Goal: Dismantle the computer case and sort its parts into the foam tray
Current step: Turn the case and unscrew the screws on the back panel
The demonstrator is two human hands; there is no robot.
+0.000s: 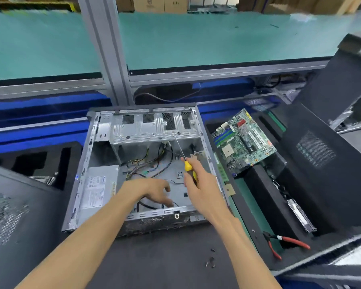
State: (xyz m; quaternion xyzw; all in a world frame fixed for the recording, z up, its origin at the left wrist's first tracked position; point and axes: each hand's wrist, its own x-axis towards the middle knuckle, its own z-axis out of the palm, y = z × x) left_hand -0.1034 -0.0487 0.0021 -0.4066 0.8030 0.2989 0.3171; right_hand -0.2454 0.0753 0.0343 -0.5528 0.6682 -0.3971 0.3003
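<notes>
Computer case (96,163) lies flat on its side on the dark mat, open face up, between the foam tray (325,184) at right and a second foam insert at left. Long axis runs near-to-far; the drive cage (152,127) end points away from the person, the perforated end faces them. Power supply (98,186) sits in the near-left corner; loose cable harness (152,163) crosses the floor pan.

Right hand (198,184) grips the yellow-handled screwdriver (188,166), fingers curled round the handle. Shaft angles up and away, tip at or just short of a drive cage screw; contact can't be confirmed. Left hand (154,190) rests inside the case near the cables, fingers loosely bent, holding nothing.

Handling, est.: sheet-steel chassis is stiff, moderately heavy, w/ sharp stamped edges; take hold at the folded side rails, not the perforated panel. PSU is dense; lift by the body, not by the wires. Cables are limp and snag easily.

Motherboard (244,142) already lies tilted in the foam tray; fragile, edges only. Red-handled pliers (283,243) and loose screws (211,259) lie on the mat near the person.
</notes>
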